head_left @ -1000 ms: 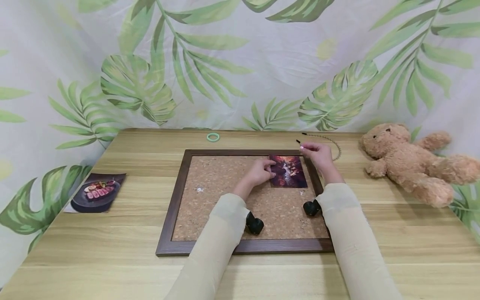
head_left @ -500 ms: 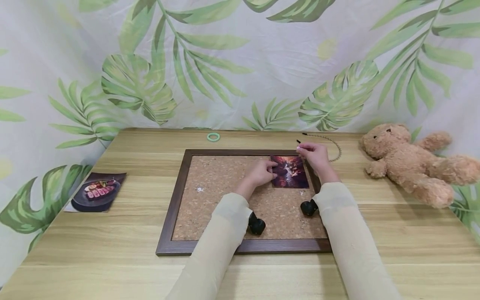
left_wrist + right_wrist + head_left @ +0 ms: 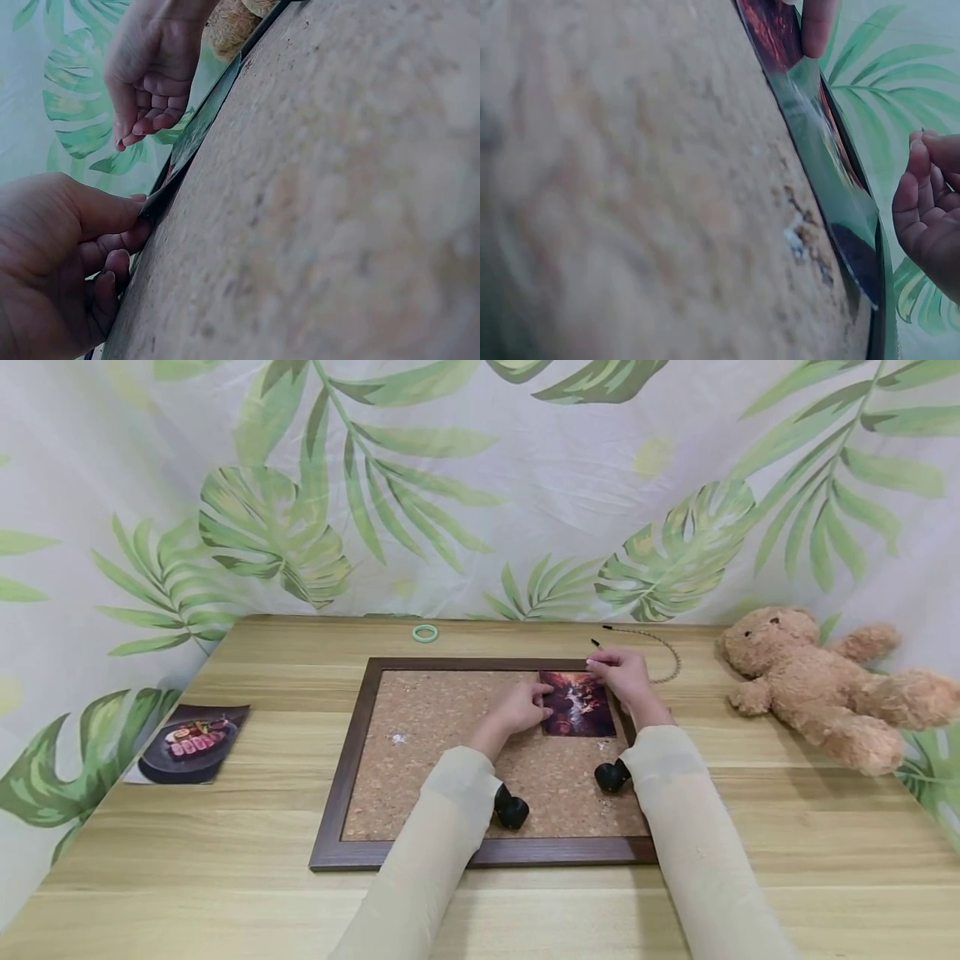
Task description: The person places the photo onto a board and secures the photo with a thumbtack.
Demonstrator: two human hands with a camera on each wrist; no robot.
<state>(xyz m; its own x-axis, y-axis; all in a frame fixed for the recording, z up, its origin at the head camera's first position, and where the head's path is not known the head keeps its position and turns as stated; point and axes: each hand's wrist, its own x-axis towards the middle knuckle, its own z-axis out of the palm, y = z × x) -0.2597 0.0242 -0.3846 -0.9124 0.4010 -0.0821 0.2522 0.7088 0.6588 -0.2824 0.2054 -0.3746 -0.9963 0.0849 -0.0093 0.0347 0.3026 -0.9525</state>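
Note:
A dark red-and-purple photo (image 3: 577, 704) lies on the upper right of a cork board (image 3: 420, 760) with a brown wooden frame. My left hand (image 3: 519, 707) pinches the photo's left edge between thumb and finger, as the left wrist view shows. Its surface looks slightly bowed in the right wrist view. Over the photo's top right corner is my right hand (image 3: 624, 678), thumb and forefinger pinched together, apart from the photo. Between those fingertips sits a tiny pushpin, mostly hidden; only a thin dark tip shows in the right wrist view.
A food photo (image 3: 193, 745) lies at the table's left edge. Behind the board are a green ring (image 3: 424, 633) and a thin cord (image 3: 667, 647) with black ends. A brown teddy bear (image 3: 810, 685) lies at the right.
My right hand has moved a little left, nearer the photo's top right corner. The left hand stays on the photo's left edge, almost still.

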